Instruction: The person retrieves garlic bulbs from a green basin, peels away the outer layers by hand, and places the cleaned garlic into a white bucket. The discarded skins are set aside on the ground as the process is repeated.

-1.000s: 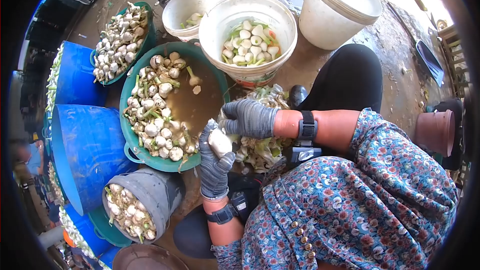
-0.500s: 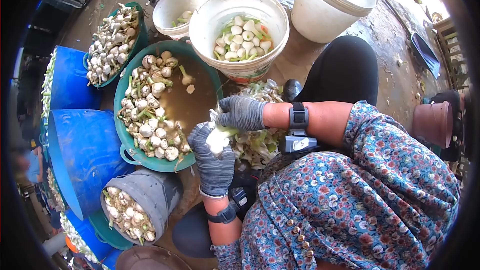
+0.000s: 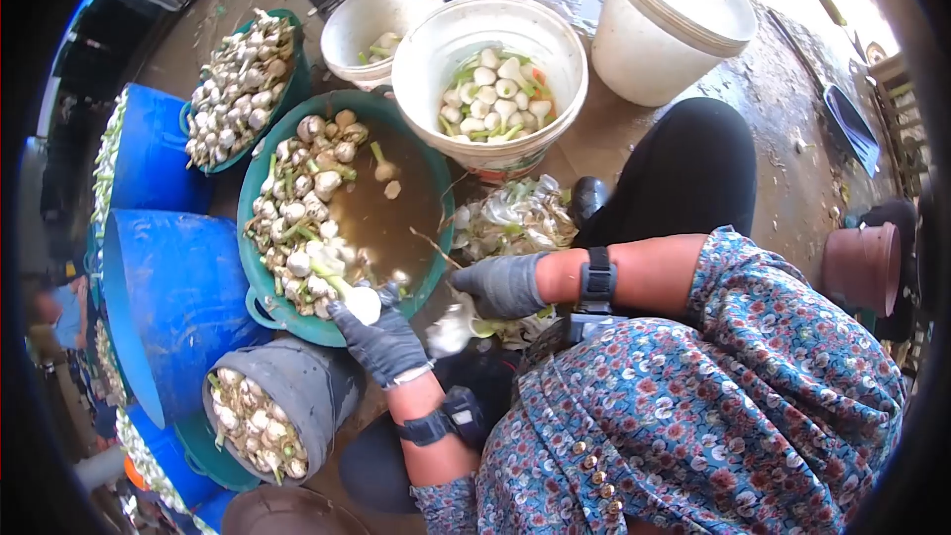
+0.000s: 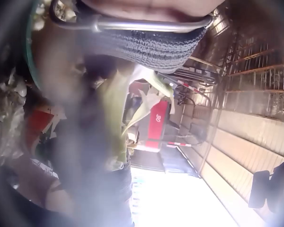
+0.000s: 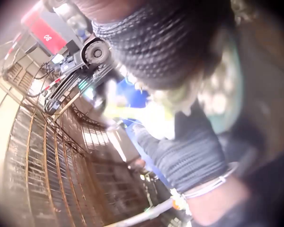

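Observation:
In the head view my left hand [image 3: 381,339], in a grey glove, holds a smooth white garlic bulb [image 3: 363,305] near the green tub's [image 3: 260,309] rim. The bulb's green stem points toward the garlic in the tub. My gloved right hand [image 3: 498,285] has curled fingers, with blurred white and green peelings [image 3: 453,328] hanging at it. Both gloves show in the right wrist view, the right [image 5: 149,45] above the left [image 5: 184,153], beside the overexposed bulb [image 5: 158,118]. A pale green leafy strip [image 4: 114,111] hangs below a glove [image 4: 154,49] in the left wrist view.
A peelings pile [image 3: 520,216] lies beyond my right hand. A white bucket [image 3: 565,40] holds cleaned bulbs in water; a smaller bucket [image 3: 342,35] and a lidded one [image 3: 654,59] flank it. Blue tubs [image 3: 178,292] and a grey garlic bucket [image 3: 337,386] stand left.
My hands have moved apart. The left moved toward the green tub with the bulb, now stripped smooth; the right moved slightly back and down with peelings at its fingers.

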A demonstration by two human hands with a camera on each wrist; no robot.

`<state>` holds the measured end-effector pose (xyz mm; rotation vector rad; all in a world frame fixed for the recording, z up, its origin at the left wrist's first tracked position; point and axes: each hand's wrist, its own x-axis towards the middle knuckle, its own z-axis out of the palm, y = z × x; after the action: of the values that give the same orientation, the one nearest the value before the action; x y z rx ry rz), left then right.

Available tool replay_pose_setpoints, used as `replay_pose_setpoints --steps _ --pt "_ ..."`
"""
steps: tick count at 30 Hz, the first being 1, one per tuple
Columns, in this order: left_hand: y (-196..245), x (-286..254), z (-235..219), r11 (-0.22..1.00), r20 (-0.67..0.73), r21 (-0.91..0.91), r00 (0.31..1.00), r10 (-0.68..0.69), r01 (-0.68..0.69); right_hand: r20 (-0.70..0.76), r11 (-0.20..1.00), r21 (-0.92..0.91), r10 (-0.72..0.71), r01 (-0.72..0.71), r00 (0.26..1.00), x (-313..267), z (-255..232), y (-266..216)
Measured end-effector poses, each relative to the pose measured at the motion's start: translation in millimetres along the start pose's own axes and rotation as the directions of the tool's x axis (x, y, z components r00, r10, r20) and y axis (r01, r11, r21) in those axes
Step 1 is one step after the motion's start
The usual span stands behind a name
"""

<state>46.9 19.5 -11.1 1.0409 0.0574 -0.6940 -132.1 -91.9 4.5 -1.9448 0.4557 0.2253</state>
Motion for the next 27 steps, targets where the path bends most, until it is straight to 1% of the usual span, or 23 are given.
replay_pose_setpoints --steps 2,3,4,5,6,7,8,10,11,12,13,14,15,16,17,18,20,21,22,23,24,26,27 --pt "18.7 3.2 5.3 0.999 0.014 0.053 1.000 0.000 -0.001 0.219 0.970 -0.233 0.124 -0.071 0.968 2.8 -3.7 7.1" --pt "24.0 -3.8 13.7 0.992 0.042 -0.073 0.994 -0.103 0.105 0.233 0.969 -0.243 0.109 -0.051 0.966 1.3 -5.5 7.9" --pt "24.9 -8.9 18.1 0.982 0.183 -0.106 0.973 -0.138 0.159 0.028 0.966 -0.257 0.028 -0.019 0.999 -2.2 -7.9 8.9" --pt "9.4 0.9 4.2 0.995 0.195 0.062 0.976 -0.094 0.083 -0.181 0.963 -0.270 -0.050 0.000 0.982 -5.0 -10.4 9.1" --pt "-8.4 10.1 -8.6 0.974 0.216 0.226 0.975 -0.058 0.008 -0.179 0.962 -0.273 -0.045 -0.006 0.983 -2.6 -14.5 6.3" --pt "-6.0 -8.3 10.1 0.993 0.148 0.030 0.982 -0.117 0.114 -0.289 0.990 0.031 -0.123 0.138 0.950 2.6 -19.8 1.2" --pt "-22.9 1.1 -11.8 0.808 0.195 0.566 0.979 0.061 -0.163 -0.414 0.900 0.313 -0.157 0.302 0.897 6.0 -22.6 -3.9" --pt "-33.1 -1.9 -13.5 0.528 0.399 0.760 0.913 0.080 -0.378 -0.434 0.853 0.379 -0.178 0.358 0.883 7.9 -20.7 -16.3" --pt "-36.8 -5.1 -15.0 0.783 0.328 0.569 0.943 0.063 -0.250 -0.459 0.797 0.437 -0.201 0.417 0.866 7.4 -19.5 -20.3" --pt "-29.0 -12.8 -4.0 0.783 0.329 0.570 0.942 0.062 -0.251 -0.460 0.797 0.437 -0.200 0.417 0.865 5.3 -18.3 -21.4" --pt "-16.9 -22.1 12.0 0.935 0.177 0.354 0.979 -0.106 0.037 -0.437 0.847 0.402 -0.157 0.349 0.886 2.5 -17.1 -21.4" --pt "-11.1 -25.5 21.0 0.950 0.072 0.067 0.949 -0.308 0.304 -0.414 0.890 0.363 -0.112 0.277 0.903 -0.2 -16.8 -20.8" --pt "-12.0 -16.5 19.4 0.966 -0.093 0.000 0.962 -0.257 0.258 -0.442 0.908 0.187 -0.262 0.374 0.858 -3.4 -18.9 -18.2" --pt "3.4 -19.2 30.4 0.933 -0.010 -0.113 0.938 -0.346 0.342 -0.434 0.908 0.189 -0.264 0.374 0.861 -2.7 -17.5 -15.1" --pt "-1.1 2.6 0.4 0.937 0.232 -0.214 0.946 -0.227 0.277 -0.489 0.871 0.141 -0.352 0.470 0.798 -0.4 -15.2 -11.6" --pt "-3.3 24.2 -28.8 0.917 0.446 -0.326 0.893 -0.065 0.230 -0.537 0.823 0.084 -0.437 0.561 0.722 0.6 -15.3 -9.3" --pt "13.9 17.0 -16.9 0.894 0.417 -0.371 0.906 -0.079 0.249 -0.495 0.839 0.126 -0.409 0.529 0.767 -1.8 -21.7 -9.0" --pt "21.3 4.1 -1.4 0.994 0.166 -0.105 0.986 -0.004 0.022 -0.513 0.861 0.084 -0.394 0.501 0.763 -2.4 -24.2 -9.2" --pt "25.0 -2.8 8.7 0.966 -0.060 0.221 0.986 0.153 -0.136 -0.532 0.882 0.044 -0.377 0.470 0.758 -2.8 -26.1 -9.2" --pt "19.0 -5.3 -11.0 0.874 0.196 0.377 0.949 0.249 -0.307 -0.567 0.893 -0.032 -0.386 0.448 0.728 0.9 -24.1 -5.1" --pt "17.7 -13.5 -0.4 0.874 0.199 0.374 0.948 0.251 -0.310 -0.568 0.893 -0.036 -0.388 0.449 0.726 0.5 -25.9 -5.8" --pt "10.8 -40.9 29.6 0.296 0.524 0.690 0.739 0.424 -0.660 -0.528 0.854 -0.246 -0.515 0.458 0.675 -1.3 -28.2 -8.9" --pt "7.7 -41.9 32.4 0.101 0.676 0.614 0.587 0.444 -0.783 -0.507 0.841 -0.271 -0.538 0.468 0.673 -1.8 -27.8 -10.1"
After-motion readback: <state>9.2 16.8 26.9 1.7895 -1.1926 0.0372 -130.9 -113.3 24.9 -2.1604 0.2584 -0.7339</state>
